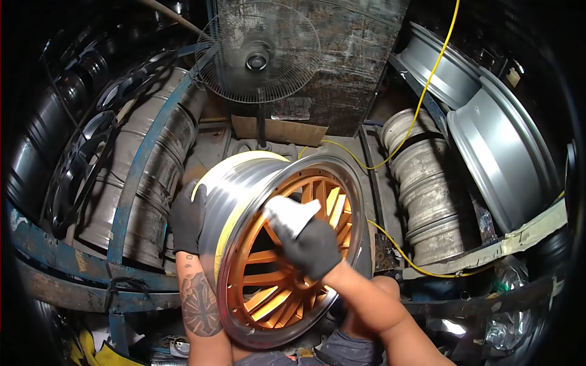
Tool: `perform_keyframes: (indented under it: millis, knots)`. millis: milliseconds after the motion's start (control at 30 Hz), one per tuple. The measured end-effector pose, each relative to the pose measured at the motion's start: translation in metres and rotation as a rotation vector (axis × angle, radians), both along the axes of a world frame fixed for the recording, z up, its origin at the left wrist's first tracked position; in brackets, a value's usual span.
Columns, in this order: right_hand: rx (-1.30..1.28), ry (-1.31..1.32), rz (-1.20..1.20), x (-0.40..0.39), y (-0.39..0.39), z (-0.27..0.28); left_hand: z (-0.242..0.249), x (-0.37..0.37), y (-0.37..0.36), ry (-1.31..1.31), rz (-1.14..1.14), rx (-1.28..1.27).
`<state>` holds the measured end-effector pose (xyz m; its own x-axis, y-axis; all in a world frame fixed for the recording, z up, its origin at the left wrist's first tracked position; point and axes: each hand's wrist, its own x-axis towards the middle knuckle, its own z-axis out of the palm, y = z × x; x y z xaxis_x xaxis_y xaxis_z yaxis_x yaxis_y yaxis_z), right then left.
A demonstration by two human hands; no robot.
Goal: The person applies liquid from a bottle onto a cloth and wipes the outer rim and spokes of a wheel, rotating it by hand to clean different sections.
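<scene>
A car wheel [256, 258] with bronze spokes and a polished silver lip stands tilted between my knees. Yellow tape [223, 235] runs around its barrel, behind the lip. My left hand [188, 216], in a dark glove, grips the back edge of the barrel on the left side, its fingertips partly hidden. Over the upper spokes, my right hand [310, 247], also gloved, is closed around a white cloth [293, 213] that overlaps the spokes and is slightly blurred. The wheel's hub is partly covered by this hand.
A pedestal fan [257, 61] faces me in front of a worn panel [354, 67]. Stacked wheel barrels fill blue metal racks [135, 161] at left, with worn barrels [427, 183] and large silver rims [502, 155] at right. A yellow hose [421, 100] hangs down and crosses the floor.
</scene>
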<state>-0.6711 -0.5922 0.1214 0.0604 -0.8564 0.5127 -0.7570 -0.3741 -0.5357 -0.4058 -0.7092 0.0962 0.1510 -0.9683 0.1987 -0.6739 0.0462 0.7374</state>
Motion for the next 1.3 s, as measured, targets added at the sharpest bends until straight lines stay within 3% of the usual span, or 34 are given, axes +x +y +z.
perform_keyframes:
  millis: [33, 67, 100, 167, 200, 300, 333, 400, 433, 467, 500, 567, 633, 667, 700, 767, 833, 900, 933, 1033, 1067, 1133, 1167, 1233, 1300]
  knots:
    - [-0.215, -0.047, 0.109, 0.009, 0.004, -0.002, 0.002, -0.001, 0.001, 0.001, -0.001, 0.015]
    - [-0.094, 0.08, 0.126, 0.003, 0.01, 0.001, 0.001, 0.001, 0.002, 0.003, -0.007, 0.013]
    - [-0.174, 0.066, 0.187, -0.01, -0.001, 0.008, -0.002, 0.003, 0.002, 0.002, -0.016, 0.015]
    - [0.294, 0.042, -0.058, -0.034, -0.016, 0.01, -0.003, 0.006, -0.002, -0.021, -0.018, -0.013]
    - [0.277, -0.128, -0.142, -0.038, -0.031, 0.01, -0.006, 0.007, -0.001, -0.042, -0.013, -0.029]
    - [0.051, 0.167, -0.129, -0.006, 0.0, 0.019, -0.009, 0.005, -0.004, -0.002, -0.033, -0.053]
    - [-0.156, 0.08, 0.002, -0.001, 0.0, -0.002, -0.01, 0.005, -0.002, 0.016, -0.045, -0.045]
    - [-0.112, -0.024, 0.034, -0.009, -0.002, 0.002, -0.002, 0.001, 0.002, 0.041, -0.069, -0.017]
    - [0.007, -0.133, 0.013, -0.022, -0.006, 0.011, 0.005, -0.001, 0.005, 0.049, -0.081, -0.005]
    - [0.251, -0.03, -0.157, -0.044, -0.014, 0.015, 0.014, -0.006, 0.009, 0.036, -0.059, 0.02]
    - [0.46, -0.346, -0.209, -0.055, -0.02, 0.029, 0.024, -0.014, 0.014, 0.031, -0.036, 0.043]
    - [0.297, -0.294, -0.277, -0.045, -0.016, 0.033, 0.023, -0.015, 0.014, 0.002, -0.028, 0.016]
    - [0.204, 0.013, -0.295, -0.03, -0.007, 0.004, 0.004, -0.008, 0.005, -0.054, -0.05, -0.087]
    - [0.108, -0.027, -0.076, -0.028, -0.001, -0.003, 0.004, -0.01, 0.006, -0.035, -0.061, -0.059]
    - [-0.051, 0.01, -0.011, -0.025, 0.002, 0.009, 0.008, -0.011, 0.007, -0.022, -0.073, -0.03]
    - [0.466, -0.144, -0.123, -0.05, -0.007, 0.015, 0.021, -0.013, 0.007, 0.001, -0.077, 0.025]
    - [0.353, -0.22, -0.207, -0.059, -0.016, 0.022, 0.031, -0.021, 0.014, 0.046, -0.046, 0.092]
    - [0.107, 0.109, -0.162, -0.028, 0.0, 0.01, 0.024, -0.016, 0.01, 0.038, -0.063, 0.057]
    - [-0.034, 0.059, 0.014, -0.015, 0.003, 0.002, 0.019, -0.014, 0.008, 0.027, -0.076, 0.043]
    - [-0.058, 0.093, 0.02, -0.042, -0.002, -0.005, -0.005, -0.003, -0.003, 0.008, -0.113, -0.099]
    - [0.315, 0.198, -0.059, -0.068, -0.014, 0.009, 0.0, -0.002, -0.006, 0.012, -0.129, -0.098]
    - [0.267, -0.086, -0.246, -0.074, -0.029, -0.023, 0.002, -0.006, -0.001, 0.036, -0.141, -0.076]
    - [0.378, -0.141, -0.313, -0.054, -0.023, -0.008, 0.007, -0.009, -0.003, 0.067, -0.153, -0.031]
    - [0.098, -0.026, -0.069, -0.026, -0.008, -0.017, 0.014, -0.01, 0.002, 0.127, -0.157, 0.078]
    - [0.23, 0.059, 0.004, -0.047, -0.005, 0.007, -0.001, -0.007, -0.003, 0.171, -0.202, -0.027]
